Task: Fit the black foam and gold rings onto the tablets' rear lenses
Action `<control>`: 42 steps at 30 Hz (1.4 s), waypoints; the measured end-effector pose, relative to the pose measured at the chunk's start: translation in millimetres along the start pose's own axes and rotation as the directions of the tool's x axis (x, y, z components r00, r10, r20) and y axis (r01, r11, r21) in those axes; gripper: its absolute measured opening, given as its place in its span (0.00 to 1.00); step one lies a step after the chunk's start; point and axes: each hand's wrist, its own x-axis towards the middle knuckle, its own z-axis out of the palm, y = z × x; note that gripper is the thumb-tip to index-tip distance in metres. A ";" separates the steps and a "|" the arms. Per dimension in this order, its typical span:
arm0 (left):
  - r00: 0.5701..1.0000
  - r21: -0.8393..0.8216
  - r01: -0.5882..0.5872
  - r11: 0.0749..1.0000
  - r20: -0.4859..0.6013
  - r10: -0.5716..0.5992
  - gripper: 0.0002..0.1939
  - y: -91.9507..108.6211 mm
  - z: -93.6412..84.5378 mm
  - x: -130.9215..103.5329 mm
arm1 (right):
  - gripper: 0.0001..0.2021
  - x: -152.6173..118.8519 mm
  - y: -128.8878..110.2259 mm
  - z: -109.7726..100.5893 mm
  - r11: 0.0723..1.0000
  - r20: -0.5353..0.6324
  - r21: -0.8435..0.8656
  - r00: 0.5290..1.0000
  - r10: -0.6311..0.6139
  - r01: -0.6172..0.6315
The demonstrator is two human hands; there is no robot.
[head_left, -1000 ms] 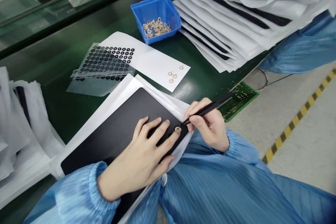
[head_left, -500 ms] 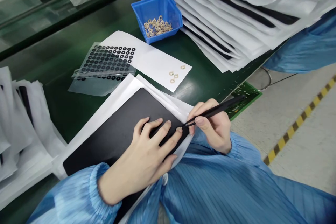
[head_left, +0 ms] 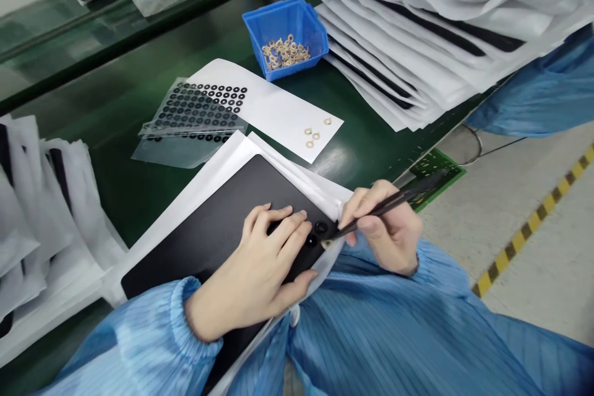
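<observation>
A flat black tablet-shaped panel (head_left: 218, 223) lies at an angle on white wrapping sheets (head_left: 185, 195). My left hand (head_left: 264, 266) rests flat on it, fingers stretched out. Beside the fingertips, the panel's corner shows a round black ring (head_left: 320, 228) and a smaller dark circle. My right hand (head_left: 387, 226) pinches black tweezers (head_left: 380, 207), their tips down at that corner. A small gold-coloured piece (head_left: 327, 243) shows at the tips; whether they grip it I cannot tell.
A white sheet (head_left: 283, 99) carries black ring stickers (head_left: 208, 102) under clear film and several gold rings (head_left: 315, 136). Behind stands a blue bin (head_left: 320, 43) of gold rings. Stacks of wrapped panels rise at right (head_left: 417, 43) and left (head_left: 69, 210). A blue sleeve (head_left: 533, 93) shows at far right.
My left fingertips have drawn back from the panel's corner, uncovering the black ring and circle. The tweezers' tips have shifted slightly toward me, with the small gold-coloured piece now visible there.
</observation>
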 end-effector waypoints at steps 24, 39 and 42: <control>-0.115 -0.588 0.775 0.231 -0.490 -0.864 0.13 -174.1 -23.4 -41.0 | 0.14 305.5 36.6 43.8 0.772 0.231 -0.622 0.973 0.020 0.132; -0.192 -0.828 0.512 0.227 -0.369 -0.909 0.17 -175.7 -28.9 -36.5 | 0.04 195.0 60.1 197.3 0.654 0.797 -0.527 0.583 0.158 0.543; -0.212 -0.923 0.325 0.206 -0.284 -0.935 0.18 -177.3 -27.3 -31.9 | 0.06 199.5 55.0 188.5 0.671 0.785 -0.526 0.601 0.147 0.523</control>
